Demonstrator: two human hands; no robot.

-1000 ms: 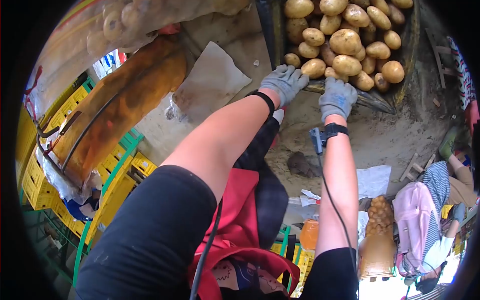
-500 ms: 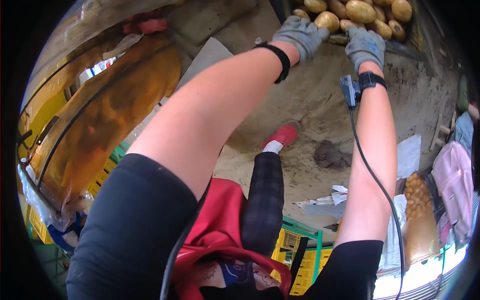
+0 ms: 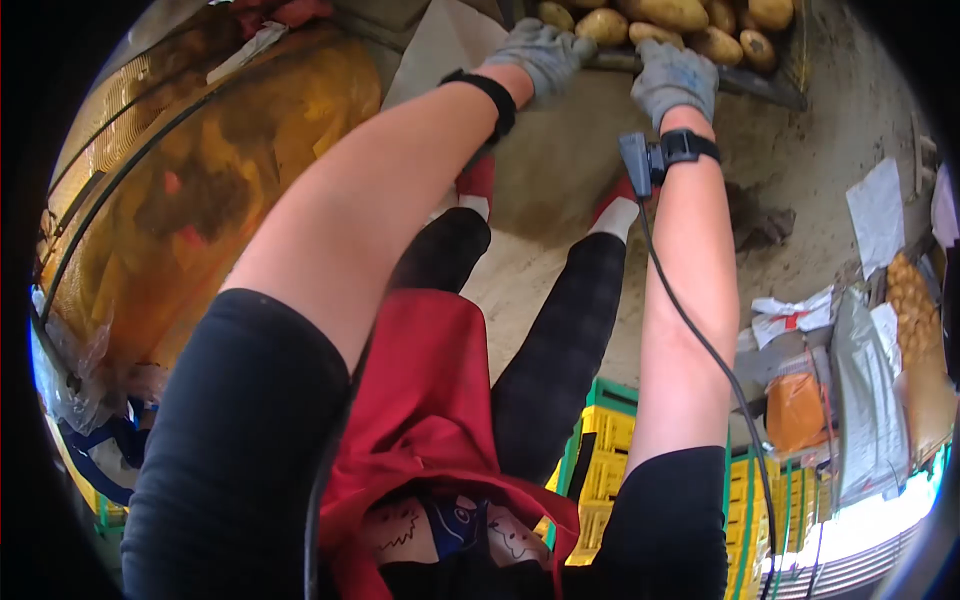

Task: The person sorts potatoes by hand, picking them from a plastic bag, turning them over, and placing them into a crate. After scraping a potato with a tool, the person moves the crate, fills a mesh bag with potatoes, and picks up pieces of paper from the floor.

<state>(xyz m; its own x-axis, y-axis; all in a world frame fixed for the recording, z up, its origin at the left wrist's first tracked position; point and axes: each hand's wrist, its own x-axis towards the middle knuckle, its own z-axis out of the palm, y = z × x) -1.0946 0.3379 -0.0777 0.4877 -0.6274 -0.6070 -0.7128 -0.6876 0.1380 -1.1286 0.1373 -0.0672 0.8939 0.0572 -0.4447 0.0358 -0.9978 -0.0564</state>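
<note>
Several potatoes (image 3: 670, 12) lie in a dark container (image 3: 735, 80) at the top of the view, whose near rim is visible. My left hand (image 3: 545, 58), in a grey-blue glove, has its fingers curled over the left part of this rim. To the right, my right hand (image 3: 675, 80), gloved alike, grips the same rim beside the potatoes. The fingertips of both hands are partly hidden by the rim and the potatoes.
Yellow crates (image 3: 608, 450) with green edges stand behind my legs. An orange-brown sheet (image 3: 240, 190) covers something at the left. On the right are a white paper (image 3: 877, 215), plastic bags and a net sack (image 3: 912, 300). Dark debris (image 3: 760, 220) lies on the floor.
The container and both hands have shifted left in the view, along with the surroundings. Both red shoes now show instead of one. The hands keep their places on the rim.
</note>
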